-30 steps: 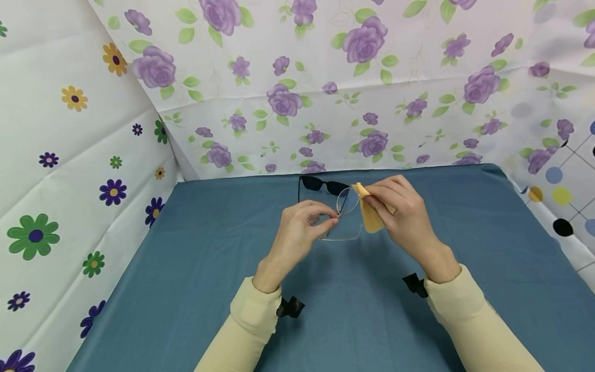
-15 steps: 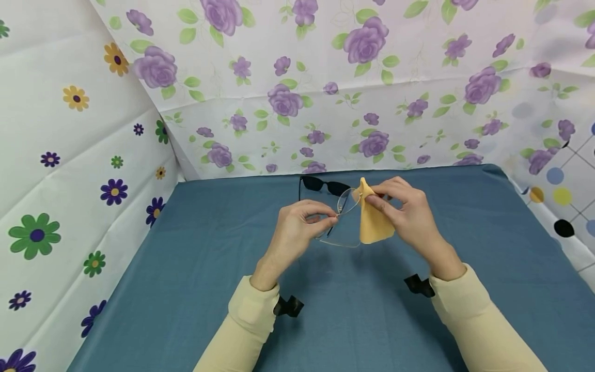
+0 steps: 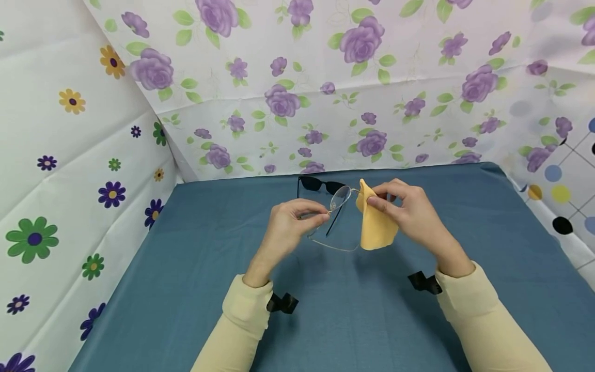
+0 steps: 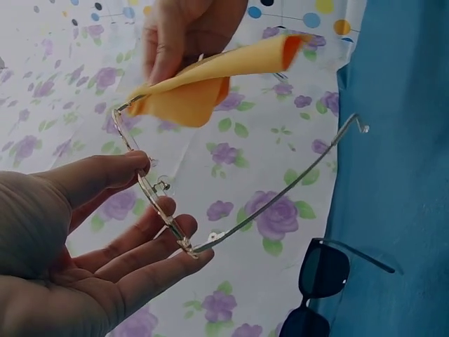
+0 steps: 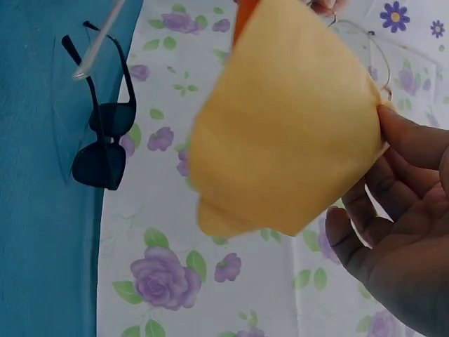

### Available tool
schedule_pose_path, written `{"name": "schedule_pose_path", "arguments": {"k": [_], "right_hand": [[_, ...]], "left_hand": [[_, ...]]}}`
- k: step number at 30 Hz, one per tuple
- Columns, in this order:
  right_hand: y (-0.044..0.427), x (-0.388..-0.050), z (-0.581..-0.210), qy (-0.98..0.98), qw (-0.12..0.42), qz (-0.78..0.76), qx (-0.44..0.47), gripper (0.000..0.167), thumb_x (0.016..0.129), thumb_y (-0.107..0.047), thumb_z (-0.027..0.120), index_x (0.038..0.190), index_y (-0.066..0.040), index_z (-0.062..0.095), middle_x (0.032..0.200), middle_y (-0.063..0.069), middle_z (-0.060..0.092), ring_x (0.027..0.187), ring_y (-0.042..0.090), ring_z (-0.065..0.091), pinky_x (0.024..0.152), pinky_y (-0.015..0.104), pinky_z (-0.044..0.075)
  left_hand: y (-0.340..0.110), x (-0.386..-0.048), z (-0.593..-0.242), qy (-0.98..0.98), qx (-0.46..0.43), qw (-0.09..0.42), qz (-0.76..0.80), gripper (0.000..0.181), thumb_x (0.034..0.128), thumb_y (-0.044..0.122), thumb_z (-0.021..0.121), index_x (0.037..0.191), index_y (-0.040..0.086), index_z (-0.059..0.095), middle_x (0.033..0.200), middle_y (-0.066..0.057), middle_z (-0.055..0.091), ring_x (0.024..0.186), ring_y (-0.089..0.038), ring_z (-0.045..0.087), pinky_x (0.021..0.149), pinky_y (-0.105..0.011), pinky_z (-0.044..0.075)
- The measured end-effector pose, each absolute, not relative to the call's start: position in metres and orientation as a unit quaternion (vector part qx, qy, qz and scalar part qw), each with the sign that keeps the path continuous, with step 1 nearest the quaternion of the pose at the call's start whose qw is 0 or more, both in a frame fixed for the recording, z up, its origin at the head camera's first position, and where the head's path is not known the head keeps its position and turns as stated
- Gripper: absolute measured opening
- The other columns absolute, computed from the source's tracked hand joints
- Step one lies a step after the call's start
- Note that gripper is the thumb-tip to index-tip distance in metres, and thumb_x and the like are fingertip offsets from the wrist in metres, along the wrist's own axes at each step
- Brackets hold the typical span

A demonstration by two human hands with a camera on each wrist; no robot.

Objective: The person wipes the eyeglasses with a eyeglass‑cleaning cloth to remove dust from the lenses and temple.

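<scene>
My left hand point(image 3: 289, 227) pinches thin metal-framed eyeglasses point(image 3: 341, 197) near the bridge between thumb and fingers, holding them above the table. My right hand point(image 3: 411, 213) pinches a yellow cloth point(image 3: 378, 227) at the far end of the frame. In the left wrist view the cloth point(image 4: 193, 95) is folded over the frame's end by the hinge, and one thin temple point(image 4: 280, 193) sticks out unfolded. The other temple is largely behind the cloth. Seen from the right wrist, the cloth point(image 5: 287, 126) hangs down and hides much of the glasses.
Black sunglasses point(image 3: 312, 183) lie with temples unfolded near the back edge of the blue-covered table point(image 3: 186, 268), just behind the eyeglasses. A flower-patterned sheet point(image 3: 260, 67) hangs behind the table, and another point(image 3: 69, 181) stands along the left side.
The cloth has gone from the lens's edge to the hinge end and hangs wider. My right hand has shifted slightly right. My left hand has moved a little left, turning the eyeglasses.
</scene>
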State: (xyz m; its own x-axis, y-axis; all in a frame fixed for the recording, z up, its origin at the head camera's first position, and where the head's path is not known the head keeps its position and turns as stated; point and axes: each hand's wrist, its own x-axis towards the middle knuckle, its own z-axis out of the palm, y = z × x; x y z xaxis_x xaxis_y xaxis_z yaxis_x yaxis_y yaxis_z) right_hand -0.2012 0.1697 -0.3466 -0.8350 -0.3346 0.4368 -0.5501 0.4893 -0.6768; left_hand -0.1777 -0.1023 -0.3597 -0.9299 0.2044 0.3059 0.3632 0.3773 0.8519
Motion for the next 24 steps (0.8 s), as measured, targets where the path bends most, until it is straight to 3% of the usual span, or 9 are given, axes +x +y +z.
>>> {"name": "schedule_pose_path", "arguments": {"k": [4,8,11,18,24], "right_hand": [[0.172,-0.203,-0.346,-0.856,0.124,0.431,0.257,0.012,0.101,-0.016,0.071,0.105,-0.008,0.078,0.097,0.003,0.067,0.086,0.014,0.052,0.067,0.027,0.046],[0.173,-0.205,-0.348,-0.850,0.158,0.428,0.263,0.010,0.099,-0.010,0.072,0.104,-0.005,0.079,0.098,0.006,0.070,0.091,0.014,0.055,0.078,0.032,0.045],[0.170,-0.207,-0.350,-0.841,0.213,0.415,0.275,0.010,0.095,-0.004,0.075,0.104,-0.001,0.079,0.096,0.009,0.073,0.093,0.017,0.056,0.083,0.039,0.041],[0.164,-0.212,-0.356,-0.810,0.376,0.309,0.328,0.018,0.087,0.001,0.079,0.104,0.004,0.077,0.090,0.018,0.075,0.088,0.036,0.058,0.080,0.047,0.036],[0.164,-0.215,-0.359,-0.794,0.446,0.249,0.331,0.019,0.088,0.000,0.078,0.105,0.007,0.073,0.092,0.022,0.073,0.090,0.042,0.058,0.082,0.055,0.039]], "left_hand": [[-0.109,-0.180,-0.357,-0.814,-0.168,0.067,-0.552,0.011,0.0930,0.017,0.081,0.103,0.013,0.083,0.102,0.000,0.079,0.097,-0.014,0.074,0.092,-0.043,0.059],[-0.115,-0.182,-0.357,-0.794,-0.161,0.058,-0.583,0.014,0.0939,0.014,0.080,0.106,0.009,0.082,0.101,-0.005,0.080,0.097,-0.018,0.075,0.090,-0.044,0.060],[-0.116,-0.183,-0.357,-0.774,-0.151,0.047,-0.613,0.016,0.0949,0.014,0.079,0.108,0.006,0.081,0.101,-0.008,0.080,0.097,-0.020,0.076,0.088,-0.040,0.061],[-0.117,-0.184,-0.358,-0.736,-0.131,0.041,-0.663,0.018,0.0959,0.012,0.077,0.110,0.000,0.079,0.104,-0.011,0.079,0.100,-0.023,0.075,0.095,-0.040,0.058],[-0.118,-0.185,-0.356,-0.701,-0.130,0.030,-0.700,0.018,0.0964,0.005,0.075,0.111,-0.005,0.077,0.101,-0.009,0.079,0.096,-0.023,0.075,0.094,-0.040,0.059]]}}
